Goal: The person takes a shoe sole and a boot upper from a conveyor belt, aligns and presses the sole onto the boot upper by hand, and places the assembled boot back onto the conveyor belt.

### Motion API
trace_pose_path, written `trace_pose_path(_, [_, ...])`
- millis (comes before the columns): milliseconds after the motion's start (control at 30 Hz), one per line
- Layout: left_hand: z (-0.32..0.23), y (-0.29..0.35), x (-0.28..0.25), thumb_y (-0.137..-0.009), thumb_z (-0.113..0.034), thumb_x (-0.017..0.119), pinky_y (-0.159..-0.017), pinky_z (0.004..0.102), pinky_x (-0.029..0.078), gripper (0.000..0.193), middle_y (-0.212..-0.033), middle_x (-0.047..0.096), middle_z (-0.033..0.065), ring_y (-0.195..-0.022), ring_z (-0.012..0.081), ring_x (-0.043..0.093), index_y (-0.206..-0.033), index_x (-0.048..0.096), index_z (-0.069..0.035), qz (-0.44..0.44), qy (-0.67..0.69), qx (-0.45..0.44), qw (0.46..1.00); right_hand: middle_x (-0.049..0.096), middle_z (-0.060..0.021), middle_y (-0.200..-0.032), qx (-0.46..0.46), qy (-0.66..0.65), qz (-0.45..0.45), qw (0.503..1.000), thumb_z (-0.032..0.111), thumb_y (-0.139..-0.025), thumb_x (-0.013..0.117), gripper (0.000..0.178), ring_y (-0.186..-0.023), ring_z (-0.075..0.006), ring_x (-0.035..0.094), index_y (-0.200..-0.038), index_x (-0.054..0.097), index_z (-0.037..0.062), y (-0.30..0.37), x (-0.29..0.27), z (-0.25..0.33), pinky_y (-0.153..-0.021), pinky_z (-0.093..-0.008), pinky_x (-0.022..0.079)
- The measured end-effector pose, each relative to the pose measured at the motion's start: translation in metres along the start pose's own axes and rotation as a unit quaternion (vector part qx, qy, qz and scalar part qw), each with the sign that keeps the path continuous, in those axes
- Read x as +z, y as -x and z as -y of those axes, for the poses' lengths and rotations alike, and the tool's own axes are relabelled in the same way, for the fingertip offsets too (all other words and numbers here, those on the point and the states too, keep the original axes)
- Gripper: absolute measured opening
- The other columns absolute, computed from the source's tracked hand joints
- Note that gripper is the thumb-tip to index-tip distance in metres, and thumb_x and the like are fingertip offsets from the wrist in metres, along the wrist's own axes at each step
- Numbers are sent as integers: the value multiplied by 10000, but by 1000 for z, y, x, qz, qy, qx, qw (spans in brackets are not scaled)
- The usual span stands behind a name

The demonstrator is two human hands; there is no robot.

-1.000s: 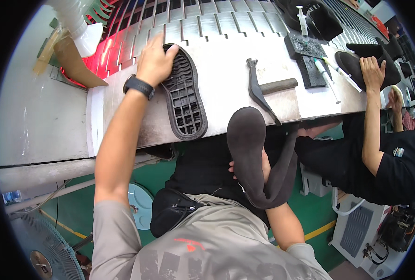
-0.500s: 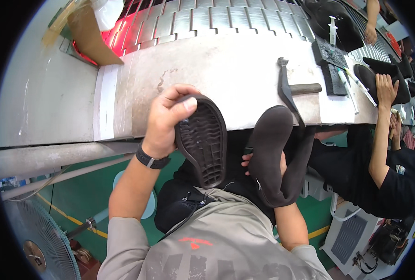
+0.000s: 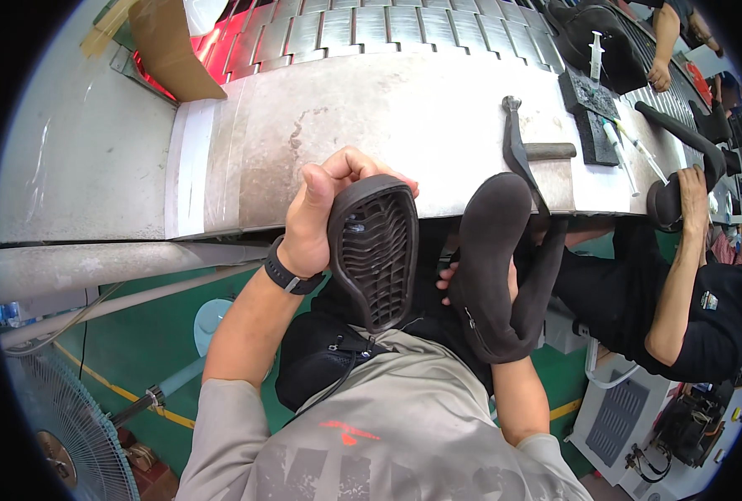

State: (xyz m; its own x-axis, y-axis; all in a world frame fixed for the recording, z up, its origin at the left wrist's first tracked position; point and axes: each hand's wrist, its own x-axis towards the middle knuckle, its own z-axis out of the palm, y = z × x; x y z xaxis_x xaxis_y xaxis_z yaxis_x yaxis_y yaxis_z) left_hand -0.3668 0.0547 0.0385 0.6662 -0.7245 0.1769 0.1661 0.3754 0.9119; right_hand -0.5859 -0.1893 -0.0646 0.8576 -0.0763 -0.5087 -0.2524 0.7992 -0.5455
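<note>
My left hand (image 3: 317, 213) grips a dark brown shoe sole (image 3: 375, 259) around its wide end; its ribbed, gridded inner side faces me. The fingers wrap behind the sole and the thumb points up along its edge. To the right, my right hand (image 3: 446, 284) holds a dark boot upper (image 3: 496, 242) from beneath, mostly hidden by it. The boot has a small zipper on its side and its shaft folds back at the right. Sole and boot hang apart in front of the bench edge.
On the pale workbench (image 3: 371, 125) lies a hammer (image 3: 517, 150). Beyond it are a black block (image 3: 596, 125), syringes (image 3: 596, 58) and more dark boots (image 3: 605, 37). A metal slat conveyor (image 3: 388, 29) runs along the back. A co-worker (image 3: 680, 267) handles a boot at right; a fan (image 3: 70, 434) stands lower left.
My left hand has shifted slightly right with the sole, its thumb lifting off the inner face and its fingers reaching behind. The boot has moved up a little to the right.
</note>
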Motion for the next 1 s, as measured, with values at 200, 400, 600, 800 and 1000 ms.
trace_pose_path(200, [-17,15,18,-820,-1011,394,-1189,543,482,1304,-1499,552,355,-1435,435,551,-1557,369,65,-67,89,-45,993,704,-306,-1169,8,-70,97,993,580,-1122,374,746,-1069,-424,716,-1266,624,-107,38,14,-13,-822,-505,628])
trace_pose_path(400, [-23,35,30,-444,-959,794,-1239,549,434,1683,-1613,454,325,-1534,423,448,-1665,259,68,-67,42,-65,995,618,-403,-1330,143,12,100,985,805,-1023,248,1100,-1166,-534,667,-1484,475,-168,62,35,-28,-922,-607,579])
trace_pose_path(600, [-48,16,54,-337,-788,935,-1189,510,499,1704,-1549,522,317,-1454,401,545,-1667,290,58,-75,114,-91,987,719,-314,-1151,8,158,5,987,688,-1076,432,849,-946,-376,762,-1383,575,-91,60,70,-40,-779,-463,647])
trace_pose_path(800, [-42,17,49,-376,-623,1051,-1129,468,524,1640,-1508,549,328,-1353,364,619,-1663,315,78,45,58,-23,997,512,-216,-1470,-205,249,47,945,424,-1080,444,731,-1265,-269,561,-1602,276,-59,66,129,-6,-1054,-386,441])
trace_pose_path(1000, [-41,13,45,-495,-427,1105,-1110,465,519,1501,-1512,540,352,-1330,371,627,-1663,316,89,126,11,37,991,394,-173,-1658,-387,440,-72,808,284,-1086,448,755,-1460,-225,448,-1689,140,-50,64,136,-6,-1234,-367,329])
